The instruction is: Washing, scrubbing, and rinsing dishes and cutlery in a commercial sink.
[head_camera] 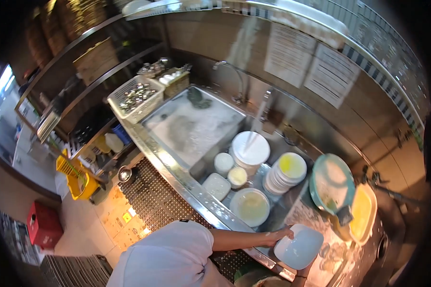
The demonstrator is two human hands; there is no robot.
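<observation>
A white rounded-square dish [298,247] is held between my two hands over the right front edge of the steel sink. My left hand [283,235] grips its upper left rim. At its lower right edge is my right hand [307,269], mostly hidden by the dish. The sink basin [287,211] before me holds a white stack of plates [250,147] with water running onto it. A second stack, of bowls [285,174], has yellow residue on top. Small white bowls [223,163], a square dish [216,186] and a round bowl with cloudy liquid [249,207] stand nearer.
Left is a basin of foamy water [190,125], with a white basket of cutlery [136,98] at its corner. A teal tub [332,183] and a yellow-filled tray [362,215] stand right. Glasses [332,254] sit on the counter. The faucet [265,104] rises behind. Rubber matting [158,190] covers the floor.
</observation>
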